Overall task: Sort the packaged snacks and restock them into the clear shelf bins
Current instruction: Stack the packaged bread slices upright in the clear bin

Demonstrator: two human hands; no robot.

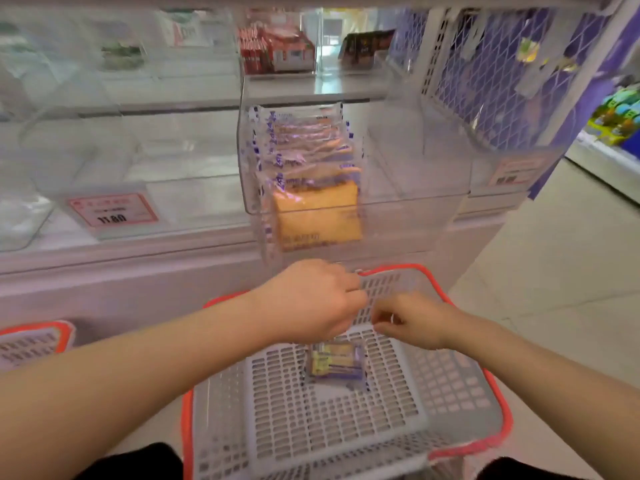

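One packaged snack [335, 364], a yellow cake in a clear wrapper with purple print, lies in the grey basket with an orange rim [467, 393]. My left hand [311, 299] hovers right above it with curled fingers. Its fingertips are hidden, so I cannot tell if it grips the packet. My right hand [412, 320] hangs beside it over the basket, fingers and thumb curled with nothing visible between them. Above, a clear shelf bin [408, 188] holds a row of several matching snack packets [311, 174] standing upright.
A second orange-rimmed basket [31, 341] sits at the left edge. Clear bins with a red price tag [112, 213] line the shelf to the left. Red packets [273, 50] fill an upper bin. A white mesh panel [502, 74] closes the shelf's right end, with open floor beyond.
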